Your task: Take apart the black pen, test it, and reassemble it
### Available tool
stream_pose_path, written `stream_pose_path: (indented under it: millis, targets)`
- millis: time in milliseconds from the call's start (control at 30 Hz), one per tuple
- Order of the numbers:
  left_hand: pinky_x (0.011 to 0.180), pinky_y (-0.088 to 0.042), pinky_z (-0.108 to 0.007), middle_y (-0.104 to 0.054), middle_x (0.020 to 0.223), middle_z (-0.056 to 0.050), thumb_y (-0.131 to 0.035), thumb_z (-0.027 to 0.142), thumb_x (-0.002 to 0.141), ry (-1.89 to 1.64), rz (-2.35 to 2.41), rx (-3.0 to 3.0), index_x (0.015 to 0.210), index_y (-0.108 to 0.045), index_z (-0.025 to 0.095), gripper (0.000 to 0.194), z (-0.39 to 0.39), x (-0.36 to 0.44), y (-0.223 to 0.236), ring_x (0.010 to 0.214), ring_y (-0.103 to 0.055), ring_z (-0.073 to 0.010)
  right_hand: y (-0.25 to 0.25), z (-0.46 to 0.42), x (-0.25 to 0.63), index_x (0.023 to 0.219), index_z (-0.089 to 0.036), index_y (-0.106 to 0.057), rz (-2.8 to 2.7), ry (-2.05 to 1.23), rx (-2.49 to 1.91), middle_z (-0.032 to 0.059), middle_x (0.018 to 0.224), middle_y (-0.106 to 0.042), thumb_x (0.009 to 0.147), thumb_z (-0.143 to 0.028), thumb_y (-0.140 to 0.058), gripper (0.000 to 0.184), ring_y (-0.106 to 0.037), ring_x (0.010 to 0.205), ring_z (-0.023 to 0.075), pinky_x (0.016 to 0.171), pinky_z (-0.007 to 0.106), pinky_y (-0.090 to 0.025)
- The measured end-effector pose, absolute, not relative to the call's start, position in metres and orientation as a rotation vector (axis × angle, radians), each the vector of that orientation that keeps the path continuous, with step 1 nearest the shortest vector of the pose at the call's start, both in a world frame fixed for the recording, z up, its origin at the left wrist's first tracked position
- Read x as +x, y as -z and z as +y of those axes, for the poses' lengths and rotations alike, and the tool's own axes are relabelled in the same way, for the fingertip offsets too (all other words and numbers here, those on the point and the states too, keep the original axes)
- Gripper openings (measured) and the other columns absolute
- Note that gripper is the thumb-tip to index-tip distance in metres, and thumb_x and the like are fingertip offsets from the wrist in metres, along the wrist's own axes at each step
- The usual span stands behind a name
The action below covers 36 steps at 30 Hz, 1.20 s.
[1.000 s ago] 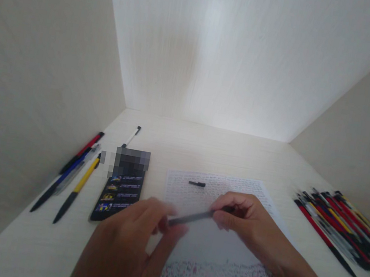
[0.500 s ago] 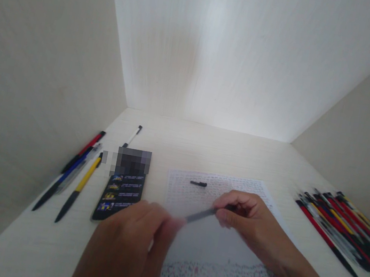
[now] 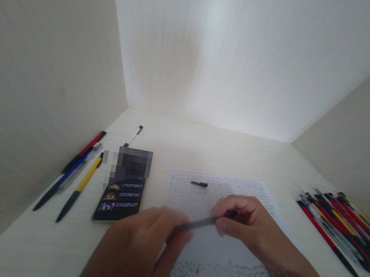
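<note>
A slim dark pen, blurred a little, is held slantwise above the written paper. My left hand pinches its lower left end between thumb and fingers. At the upper right end, my right hand grips it with curled fingers, which hide that tip. Behind the hands, a small black pen top with a clip lies on the paper's upper lines of writing.
A phone with a lit screen lies left of the paper, a white pen behind it. Further left are a yellow pen, a blue pen and a red pen. Several pens lie at right. Panels enclose the desk.
My left hand has shifted right along the pen toward my right hand, its thumb and fingers now further up the pen. My right hand has dipped slightly.
</note>
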<state>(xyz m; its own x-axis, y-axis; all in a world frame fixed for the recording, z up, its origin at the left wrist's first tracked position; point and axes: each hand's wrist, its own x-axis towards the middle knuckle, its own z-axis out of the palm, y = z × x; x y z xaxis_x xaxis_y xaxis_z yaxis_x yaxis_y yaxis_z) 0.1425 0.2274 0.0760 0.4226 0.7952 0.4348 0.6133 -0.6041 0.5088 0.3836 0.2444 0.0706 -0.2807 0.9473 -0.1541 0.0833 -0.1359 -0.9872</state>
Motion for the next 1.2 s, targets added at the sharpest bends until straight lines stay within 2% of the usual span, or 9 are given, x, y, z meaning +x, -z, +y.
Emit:
stream_pose_path:
  millis: [200,433,567,700,833,1033,1200]
  targets:
    - [0.060,-0.052,-0.024,-0.070,0.079,0.002,-0.046,0.021,0.093,-1.008,1.200,2.429,0.095,-0.063,0.026,0.018,0.2282,0.1398,-0.0785,0.066,-0.067,-0.0144,-0.0703,0.2433,0.3842,0.081,-0.020,-0.073,-1.364,-1.465,-1.184,0.0013,0.073,-0.066,0.074,-0.025,-0.080,0.011,-0.055,0.064,0.0112,0.059,0.024,-0.040]
    - [0.060,-0.052,-0.024,-0.069,0.083,0.000,-0.043,0.020,0.094,-1.040,1.255,2.431,0.100,-0.061,0.024,0.020,0.2301,0.1388,-0.0799,0.069,-0.066,-0.0144,-0.0708,0.2436,0.3824,0.087,-0.020,-0.075,-1.419,-1.388,-1.190,0.0011,0.066,-0.063,0.080,-0.033,-0.075,0.014,-0.052,0.058,0.0109,0.054,0.025,-0.038]
    - [0.054,-0.048,-0.023,-0.066,0.075,0.002,-0.044,0.015,0.091,-0.947,1.255,2.450,0.090,-0.060,0.025,0.019,0.2297,0.1405,-0.0814,0.064,-0.064,-0.0143,-0.0746,0.2432,0.3793,0.083,-0.019,-0.075,-1.543,-1.456,-1.265,0.0000,0.062,-0.060,0.080,-0.036,-0.074,0.018,-0.048,0.055,0.0097,0.051,0.024,-0.034]
    - [0.054,-0.047,-0.022,-0.066,0.078,0.001,-0.045,0.010,0.085,-0.908,1.240,2.467,0.093,-0.060,0.025,0.023,0.2292,0.1406,-0.0819,0.066,-0.063,-0.0147,-0.0762,0.2429,0.3782,0.075,-0.018,-0.072,-1.585,-1.430,-1.290,-0.0017,0.060,-0.055,0.080,-0.037,-0.074,0.020,-0.044,0.055,0.0088,0.051,0.024,-0.032]
    - [0.052,-0.046,-0.022,-0.064,0.078,0.000,-0.047,0.007,0.075,-0.839,1.212,2.511,0.095,-0.060,0.025,0.030,0.2305,0.1396,-0.0820,0.067,-0.062,-0.0160,-0.0742,0.2424,0.3785,0.076,-0.018,-0.070,-1.604,-1.446,-1.279,-0.0011,0.064,-0.057,0.081,-0.038,-0.073,0.021,-0.046,0.058,0.0097,0.053,0.024,-0.033]
    - [0.061,-0.051,-0.026,-0.065,0.084,-0.003,-0.041,0.005,0.073,-0.798,1.230,2.524,0.102,-0.061,0.024,0.040,0.2323,0.1390,-0.0774,0.071,-0.063,-0.0179,-0.0735,0.2438,0.3783,0.077,-0.018,-0.069,-1.612,-1.413,-1.278,0.0002,0.068,-0.059,0.081,-0.039,-0.072,0.022,-0.050,0.062,0.0112,0.055,0.024,-0.035]
    - [0.064,-0.051,-0.027,-0.066,0.085,-0.002,-0.040,0.002,0.071,-0.743,1.240,2.528,0.103,-0.061,0.025,0.045,0.2314,0.1395,-0.0742,0.074,-0.064,-0.0186,-0.0726,0.2432,0.3786,0.081,-0.018,-0.071,-1.651,-1.397,-1.302,-0.0011,0.064,-0.056,0.083,-0.038,-0.071,0.020,-0.047,0.059,0.0100,0.053,0.024,-0.033]
